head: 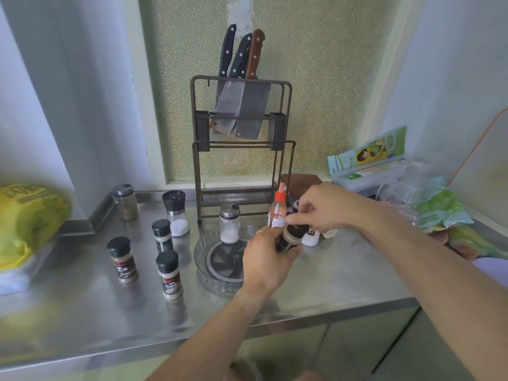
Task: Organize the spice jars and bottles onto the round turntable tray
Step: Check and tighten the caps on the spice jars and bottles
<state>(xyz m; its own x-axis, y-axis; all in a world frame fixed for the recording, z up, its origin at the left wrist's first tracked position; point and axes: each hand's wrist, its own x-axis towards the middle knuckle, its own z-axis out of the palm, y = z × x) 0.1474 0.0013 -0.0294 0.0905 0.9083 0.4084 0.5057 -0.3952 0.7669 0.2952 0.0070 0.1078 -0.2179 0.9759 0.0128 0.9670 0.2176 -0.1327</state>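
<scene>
A clear round turntable tray [204, 266] lies on the steel counter, and a glass shaker with a metal lid [229, 223] stands on its far side. My left hand [265, 261] grips a tilted dark-capped spice jar [292, 237] over the tray's right edge. My right hand [327, 206] pinches the top of that same jar. A red-capped bottle [277, 209] stands just behind. Three black-capped spice jars [162, 235] [123, 259] [169, 274] stand left of the tray. A salt grinder [176, 213] and a metal-lidded jar [125, 202] stand further back.
A metal knife rack [242, 149] with cleavers stands behind the tray. A yellow bag [27, 218] lies at the left edge. Boxes and green plastic packets [437, 207] crowd the right corner. A white container [312, 237] sits under my right hand. The counter's front edge [343, 312] is near.
</scene>
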